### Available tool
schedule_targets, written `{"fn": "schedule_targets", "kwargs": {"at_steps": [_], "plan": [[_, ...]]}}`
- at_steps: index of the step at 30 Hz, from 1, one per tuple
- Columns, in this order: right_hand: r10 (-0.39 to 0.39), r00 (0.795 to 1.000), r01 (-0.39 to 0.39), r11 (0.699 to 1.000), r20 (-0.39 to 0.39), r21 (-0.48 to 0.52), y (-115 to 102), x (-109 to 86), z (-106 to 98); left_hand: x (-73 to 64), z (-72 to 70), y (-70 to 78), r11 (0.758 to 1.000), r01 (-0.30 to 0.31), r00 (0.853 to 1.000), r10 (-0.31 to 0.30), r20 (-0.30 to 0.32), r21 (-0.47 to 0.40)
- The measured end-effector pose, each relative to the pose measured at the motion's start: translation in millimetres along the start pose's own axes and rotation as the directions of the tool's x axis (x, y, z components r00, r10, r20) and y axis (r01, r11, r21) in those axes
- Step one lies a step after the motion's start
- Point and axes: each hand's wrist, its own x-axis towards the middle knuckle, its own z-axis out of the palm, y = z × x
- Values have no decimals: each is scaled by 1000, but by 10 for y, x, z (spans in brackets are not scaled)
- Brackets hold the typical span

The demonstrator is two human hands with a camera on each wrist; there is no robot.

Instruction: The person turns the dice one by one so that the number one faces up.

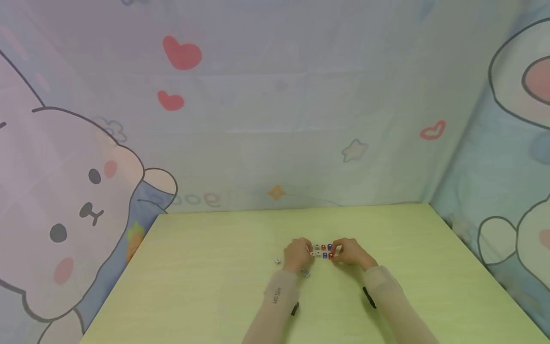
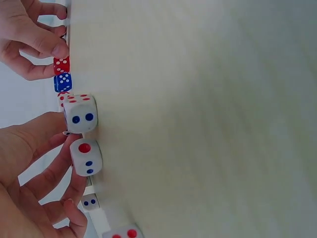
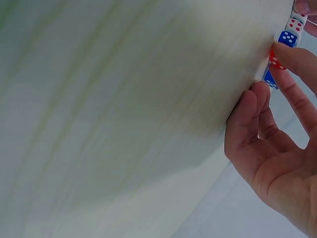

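Two short rows of dice (image 1: 324,255), yellow-green table (image 1: 193,286).
Right hand (image 1: 350,252) pinches red die (image 1: 331,256), near row's right end; left hand (image 1: 298,255) pinches white die (image 1: 312,254), opposite end.

head: high, forward-down | wrists: low, close, sideways | sharing red die (image 2: 61,66)

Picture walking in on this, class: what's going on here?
A person is arranging dice in two short rows on a pale yellow-green table. The right hand pinches a red die at the right end of the nearer row. The left hand is at the rows' left end, its grip unclear. Several white dice lie outside the rows.
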Motion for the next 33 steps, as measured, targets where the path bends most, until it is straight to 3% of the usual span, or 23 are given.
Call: {"fn": "schedule_targets", "kwargs": {"at_steps": [8,14,19,27,33], "plan": [[-3,1000,3,1000,6,-26,12,0,4,-27,-126,-24,996,-16,1000,18,22,-92],[-12,1000,12,1000,13,-15,-36,-44,-16,-26,-317,-83,993,-58,998,61,21,-101],[-24,1000,24,1000,1,-14,-84,-71,-41,-16,-501,-224,990,-83,996,87,25,-113],[-14,1000,15,1000,22,-9,-67,-42,-36,-79,-698,-539,995,-18,998,23,56,-102],[-15,1000,15,1000,18,-15,-36,-27,-24,-150,-732,-705,995,47,995,-38,91,-89]]}}
